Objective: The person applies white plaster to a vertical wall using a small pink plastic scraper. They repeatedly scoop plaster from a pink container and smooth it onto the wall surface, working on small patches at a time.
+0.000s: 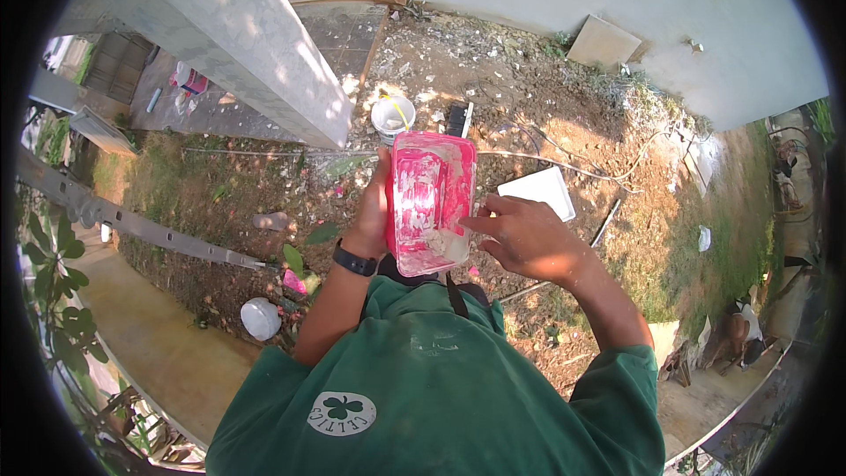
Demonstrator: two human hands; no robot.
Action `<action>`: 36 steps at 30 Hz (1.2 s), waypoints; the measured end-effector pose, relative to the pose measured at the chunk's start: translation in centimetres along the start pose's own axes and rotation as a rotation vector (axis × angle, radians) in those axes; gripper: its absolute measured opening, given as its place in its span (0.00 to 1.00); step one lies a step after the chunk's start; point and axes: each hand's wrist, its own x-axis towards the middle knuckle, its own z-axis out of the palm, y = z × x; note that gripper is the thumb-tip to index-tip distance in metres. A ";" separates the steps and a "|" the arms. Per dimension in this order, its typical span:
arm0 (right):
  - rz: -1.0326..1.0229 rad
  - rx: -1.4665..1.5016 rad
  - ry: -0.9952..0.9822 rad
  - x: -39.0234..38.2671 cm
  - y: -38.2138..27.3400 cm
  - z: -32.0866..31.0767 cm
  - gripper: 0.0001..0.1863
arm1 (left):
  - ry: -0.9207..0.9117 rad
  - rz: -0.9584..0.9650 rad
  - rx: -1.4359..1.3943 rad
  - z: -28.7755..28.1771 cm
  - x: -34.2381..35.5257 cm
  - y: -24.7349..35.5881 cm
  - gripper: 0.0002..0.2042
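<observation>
A pink rectangular plastic tub point(418, 189), smeared inside with whitish paste, is held up in front of my chest. My left hand point(377, 210) grips its left side, most of the fingers hidden behind the wall; a dark band circles that wrist. My right hand point(533, 238) is at the tub's lower right side. Its fingers are apart and partly bent, and one fingertip reaches over the rim toward the paste. I see no tool in that hand. Pale paste lies thickest along the tub's near end.
Beyond the tub a white bucket point(393, 115) stands beside a black-bristled brush point(459, 120). A white tray point(539, 192) lies to the right, near a hose point(564, 161). At left are a pillar point(229, 35), a metal ladder point(167, 234) and a white container point(260, 319). The ground is uneven dirt.
</observation>
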 end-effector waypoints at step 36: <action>0.643 -0.106 0.174 -26.7 24.1 -1.2 0.34 | -0.258 -0.396 0.167 25.9 27.2 -31.1 0.37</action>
